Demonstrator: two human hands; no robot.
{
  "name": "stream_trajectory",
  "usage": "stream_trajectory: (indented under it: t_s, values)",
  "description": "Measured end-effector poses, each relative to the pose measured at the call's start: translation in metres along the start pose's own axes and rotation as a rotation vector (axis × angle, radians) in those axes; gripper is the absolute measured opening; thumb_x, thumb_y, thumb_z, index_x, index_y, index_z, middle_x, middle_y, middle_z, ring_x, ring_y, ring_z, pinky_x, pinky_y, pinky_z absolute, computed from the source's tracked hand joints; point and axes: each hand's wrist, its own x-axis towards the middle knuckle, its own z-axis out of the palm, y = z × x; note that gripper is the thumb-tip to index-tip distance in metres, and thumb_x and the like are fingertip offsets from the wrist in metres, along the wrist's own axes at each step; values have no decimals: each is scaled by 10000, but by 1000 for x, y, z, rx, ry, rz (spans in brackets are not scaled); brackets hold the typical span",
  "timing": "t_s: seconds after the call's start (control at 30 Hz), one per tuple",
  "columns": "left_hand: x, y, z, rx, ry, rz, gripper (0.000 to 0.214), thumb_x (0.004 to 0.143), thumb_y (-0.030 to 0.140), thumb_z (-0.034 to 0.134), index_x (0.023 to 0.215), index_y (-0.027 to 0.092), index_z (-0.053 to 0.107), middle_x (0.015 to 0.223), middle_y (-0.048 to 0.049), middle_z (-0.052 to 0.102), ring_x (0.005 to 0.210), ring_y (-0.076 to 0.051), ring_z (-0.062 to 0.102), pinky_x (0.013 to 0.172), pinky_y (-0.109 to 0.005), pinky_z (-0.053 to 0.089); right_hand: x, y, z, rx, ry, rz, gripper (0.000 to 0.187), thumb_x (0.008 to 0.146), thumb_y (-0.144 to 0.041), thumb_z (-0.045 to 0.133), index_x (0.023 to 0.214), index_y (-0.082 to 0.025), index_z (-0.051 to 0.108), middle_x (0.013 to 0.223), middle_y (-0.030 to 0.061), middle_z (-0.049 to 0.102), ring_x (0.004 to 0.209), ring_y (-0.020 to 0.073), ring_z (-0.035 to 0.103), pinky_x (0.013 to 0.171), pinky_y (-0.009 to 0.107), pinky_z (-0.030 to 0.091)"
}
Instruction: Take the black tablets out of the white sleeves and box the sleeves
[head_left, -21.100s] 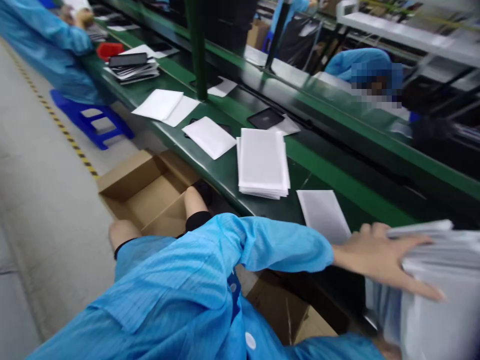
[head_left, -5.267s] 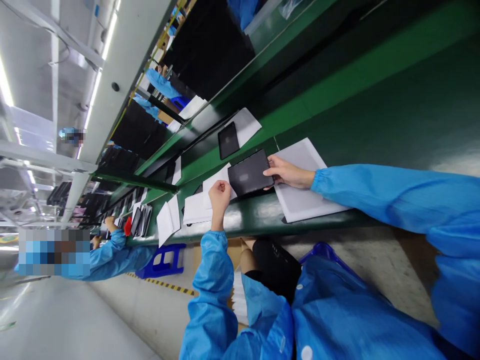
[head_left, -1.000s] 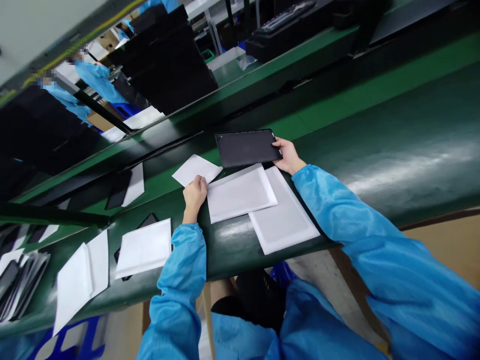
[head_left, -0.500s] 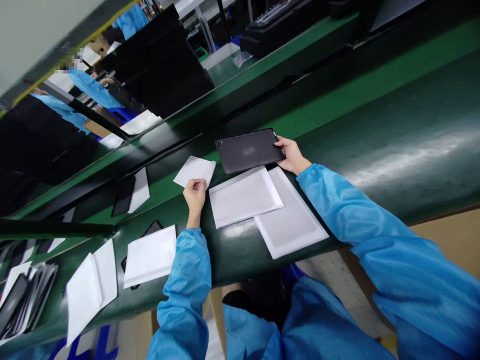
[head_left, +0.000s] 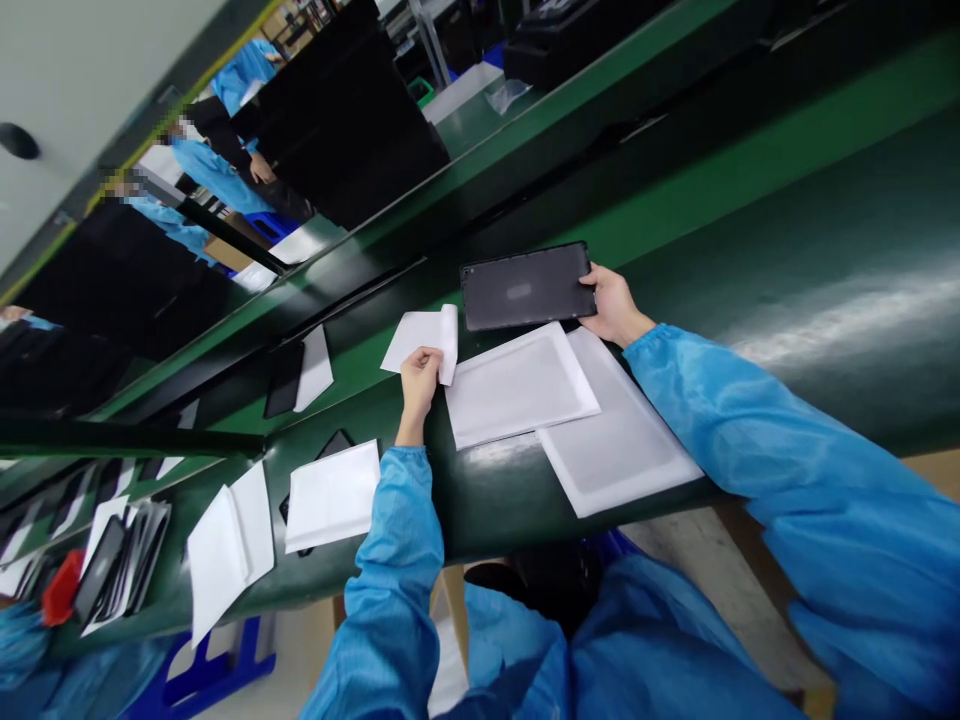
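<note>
- Left hand (head_left: 420, 382): fingertips pinched on a thin white curled sheet (head_left: 412, 334); turning its edge seems the step in hand.
- Flat black rectangular panel (head_left: 517, 291): right of those fingertips, clamped by the right hand (head_left: 611, 305); next calls for steadiness, probably.

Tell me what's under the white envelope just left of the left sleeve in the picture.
Under the white envelope, a black slab pokes out at the top, left and bottom edges. The middle is covered, so whether it is one piece cannot be seen.
</note>
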Motion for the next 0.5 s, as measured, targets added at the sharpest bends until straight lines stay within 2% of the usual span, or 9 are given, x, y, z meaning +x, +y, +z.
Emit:
stream_trajectory:
  t_s: [0.33, 0.5]
  values:
    - [-4, 7, 5, -8, -75, -13, 188, 871, 299, 687, 735, 202, 602, 511, 76, 463, 452, -79, 422, 480, -216, 338, -3, 1, 0, -50, 13, -44, 254, 697, -347, 688, 933, -279, 624, 982, 10, 744, 1076, 331, 716, 864, 492, 664]
    - [-8, 12, 3, -17, -230, -98, 117, 794, 245, 707, 726, 191, 628, 477, 68, 508, 401, -80, 438, 450, -210, 348, -4, 6, -1, -95, 14, -73, 302, 719, -385, 709, 1003, -307, 639, 995, -5, 750, 1097, 318, 718, 846, 460, 665]
